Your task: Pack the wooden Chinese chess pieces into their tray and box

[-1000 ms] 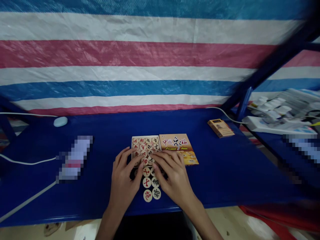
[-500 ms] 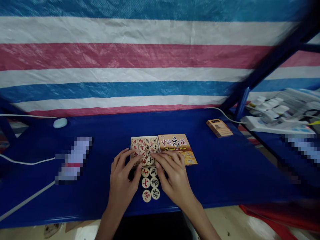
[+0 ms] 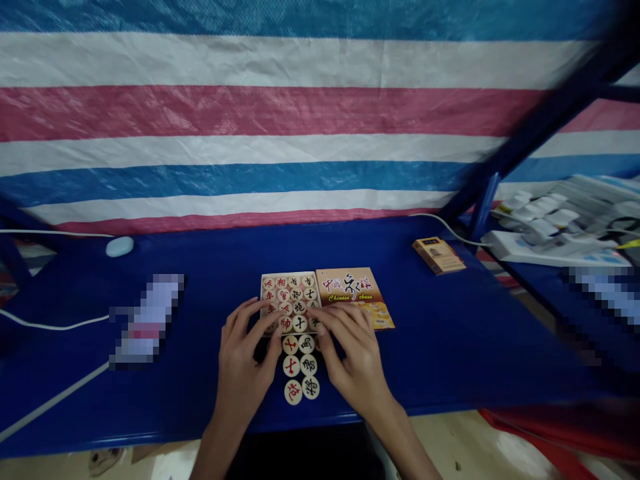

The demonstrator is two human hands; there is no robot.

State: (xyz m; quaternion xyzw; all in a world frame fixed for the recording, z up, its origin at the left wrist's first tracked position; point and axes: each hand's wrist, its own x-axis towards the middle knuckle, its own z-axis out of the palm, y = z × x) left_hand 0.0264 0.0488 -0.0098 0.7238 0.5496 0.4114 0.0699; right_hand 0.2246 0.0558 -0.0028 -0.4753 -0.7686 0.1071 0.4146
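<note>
A shallow open box [image 3: 263,277] holds rows of round Chinese chess pieces with red or black characters. My left hand [image 3: 246,343] is curled around the box's near left corner, thumb at the near edge and fingertips over the left pieces, partly hiding them. My right hand [image 3: 354,347] lies at the box's right side, fingers apart, with its fingertips over the right column. Under those fingertips a black-marked piece [image 3: 315,321] shows partly. In front of the box, several loose pieces [image 3: 309,365] lie in two columns, red-marked on the left and black-marked on the right.
The printed box lid [image 3: 373,283] lies against the box's right side, partly under my right hand. A small tan carton [image 3: 438,257] stands farther right. A blurred-out phone-like thing [image 3: 150,320], white cables and a pale blue case [image 3: 120,247] lie left. A power strip [image 3: 545,250] sits right.
My right hand has shifted slightly right, uncovering more of the pieces in the box's right part. My left hand and the loose pieces stay nearly in place.
</note>
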